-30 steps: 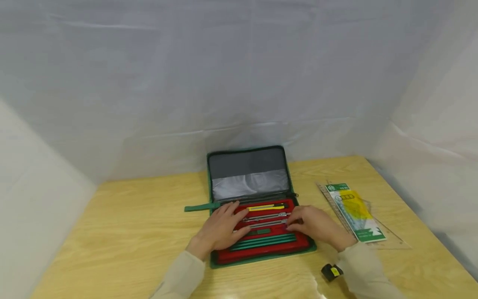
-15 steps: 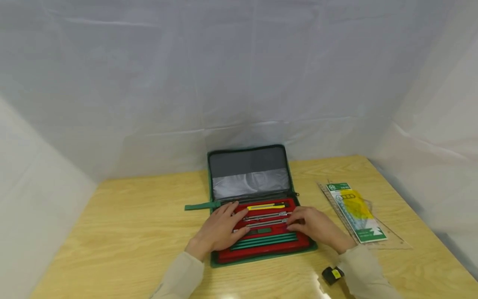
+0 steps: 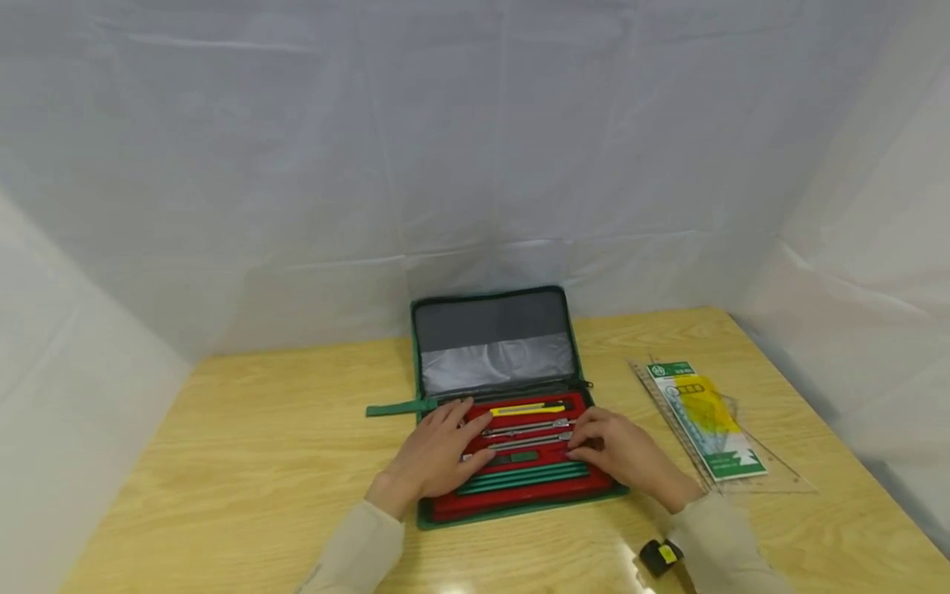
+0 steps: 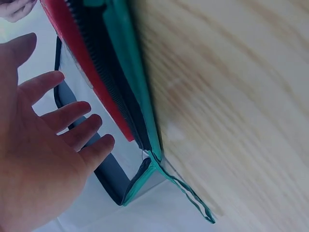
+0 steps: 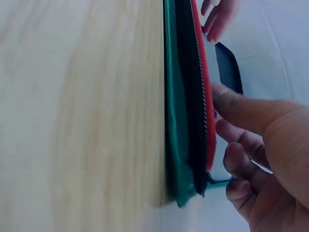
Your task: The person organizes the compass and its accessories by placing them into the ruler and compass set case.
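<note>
Green zip case [image 3: 490, 318] lies open on wood table [image 3: 260, 454], lid raised at far side, dk grey inside w/ shiny silver pocket [image 3: 500, 367] across lower half. Base holds red tray [image 3: 519, 497]; in it, far to near: yellow cutter [image 3: 529, 409] w/ black end, two long metal instruments [image 3: 529, 429] lying roughly parallel, small green piece [image 3: 524, 456], then a bunch of green sticks [image 3: 530, 476] side by side. L hand [image 3: 438, 454] is over tray's L end, fingers spread wide, grip loose, nothing held; covers L ends of several contents. R hand [image 3: 619, 445] at tray's R end, fingers bent, thumb + index tips close tog., narrow gap; tiny purple bit [image 5: 215, 113] shows btwn them in R wrist view, can't tell if pinched. Green strap [image 3: 401, 408] sticks out L of case. To R, apart from case: white/green packet [image 3: 731, 462] w/ yellow template [image 3: 705, 406] in or on it (can't tell which), atop clear drafting plastic [image 3: 787, 478]. Small black/yellow item [image 3: 659, 558] nr R sleeve [image 3: 716, 540].
</note>
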`<state>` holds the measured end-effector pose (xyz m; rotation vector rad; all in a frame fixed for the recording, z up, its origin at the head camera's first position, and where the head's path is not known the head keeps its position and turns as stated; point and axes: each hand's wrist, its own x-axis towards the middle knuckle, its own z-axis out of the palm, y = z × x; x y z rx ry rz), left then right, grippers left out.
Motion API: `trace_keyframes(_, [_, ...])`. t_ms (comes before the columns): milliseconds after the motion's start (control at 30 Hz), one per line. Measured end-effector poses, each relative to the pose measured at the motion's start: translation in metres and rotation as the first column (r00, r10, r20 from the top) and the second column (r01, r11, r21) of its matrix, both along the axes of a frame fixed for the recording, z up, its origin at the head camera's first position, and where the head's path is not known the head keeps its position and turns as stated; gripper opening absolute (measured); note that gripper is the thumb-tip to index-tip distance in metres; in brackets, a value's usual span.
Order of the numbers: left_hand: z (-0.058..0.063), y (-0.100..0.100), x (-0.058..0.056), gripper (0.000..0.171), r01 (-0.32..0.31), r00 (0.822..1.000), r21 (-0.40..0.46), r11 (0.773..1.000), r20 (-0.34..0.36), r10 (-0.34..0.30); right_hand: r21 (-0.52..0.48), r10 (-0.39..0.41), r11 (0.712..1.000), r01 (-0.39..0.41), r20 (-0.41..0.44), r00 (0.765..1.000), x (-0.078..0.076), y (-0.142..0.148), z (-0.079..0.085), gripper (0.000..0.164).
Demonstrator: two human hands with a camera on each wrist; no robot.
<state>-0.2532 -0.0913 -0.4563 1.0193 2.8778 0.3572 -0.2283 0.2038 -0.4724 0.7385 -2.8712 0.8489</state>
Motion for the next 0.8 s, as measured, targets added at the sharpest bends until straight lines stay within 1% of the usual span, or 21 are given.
trace_keyframes(67, [0.001,0.000,0.000,0.055,0.002,1.000,0.002,1.000,0.004,-0.002,0.025,-0.022,0.999,0.022,-0.010,1.000,0.001,0.002,0.002,0.007])
trace_keyframes(200, [0.002,0.000,0.000,0.055,0.001,1.000,-0.002,1.000,0.006,-0.001,0.069,-0.055,0.996,0.053,0.033,0.998,0.001,0.004,0.008,0.011])
trace_keyframes(333, [0.000,-0.001,0.001,0.054,0.001,1.000,-0.003,1.000,0.006,-0.001,0.123,-0.042,0.992,0.033,0.075,0.996,-0.001,0.003,0.013,0.013])
trace_keyframes(400, [0.000,-0.001,0.001,0.054,0.002,1.000,0.001,1.000,0.008,-0.002,0.151,-0.034,0.988,0.023,0.072,0.997,-0.002,0.002,0.014,0.012])
trace_keyframes(533, [-0.001,-0.002,0.002,0.054,0.002,1.000,0.010,1.000,0.007,-0.002,0.183,-0.038,0.983,0.027,0.053,0.998,-0.006,0.002,0.015,0.006])
trace_keyframes(700, [-0.002,-0.003,0.002,0.054,-0.002,1.000,0.010,1.000,0.001,0.002,0.186,-0.034,0.982,0.027,0.037,0.999,-0.007,0.003,0.014,0.005])
trace_keyframes(800, [-0.003,-0.004,0.002,0.054,-0.004,1.000,0.008,1.000,-0.002,0.004,0.181,-0.053,0.982,0.047,0.029,0.998,-0.006,0.002,0.014,0.006])
